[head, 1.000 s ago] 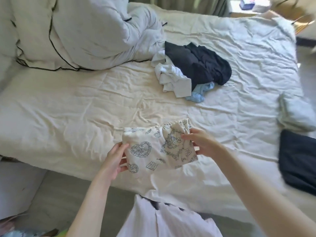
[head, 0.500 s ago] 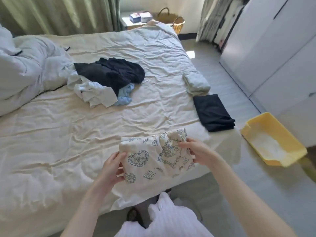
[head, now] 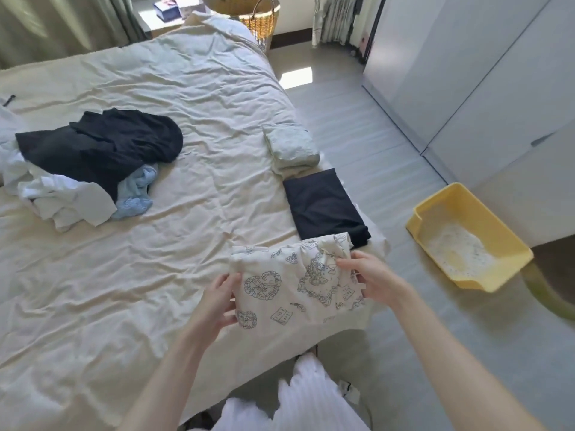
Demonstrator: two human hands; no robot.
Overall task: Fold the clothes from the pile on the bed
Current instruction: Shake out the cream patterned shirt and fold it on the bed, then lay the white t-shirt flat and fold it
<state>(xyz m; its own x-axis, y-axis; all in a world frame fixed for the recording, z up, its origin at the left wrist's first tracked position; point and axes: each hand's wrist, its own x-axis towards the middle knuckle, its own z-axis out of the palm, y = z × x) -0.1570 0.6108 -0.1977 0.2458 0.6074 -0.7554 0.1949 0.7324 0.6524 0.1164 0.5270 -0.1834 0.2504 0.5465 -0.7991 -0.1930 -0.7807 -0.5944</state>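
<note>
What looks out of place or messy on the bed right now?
Only the unfolded pile at the left is messy: dark, white and blue clothes in a heap. The green and black folded pieces lie neatly along the bed's right edge. Both hands hold the printed piece. Nothing looks spilled or damaged.

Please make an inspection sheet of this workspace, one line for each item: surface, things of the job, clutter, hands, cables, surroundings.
Surface: bed with a wrinkled cream sheet.
Job's things: printed cloth, folded, held over the bed's near corner; unfolded pile of dark, white and light blue clothes at the left; folded pale piece and folded black piece along the right edge.
Clutter: nothing seen on the bed beyond the clothes.
Hands: left hand grips the cloth's left edge; right hand grips its right side.
Cables: nothing seen.
Surroundings: yellow tray with white granules on the floor; wicker basket; wardrobe doors; green curtain.
</note>
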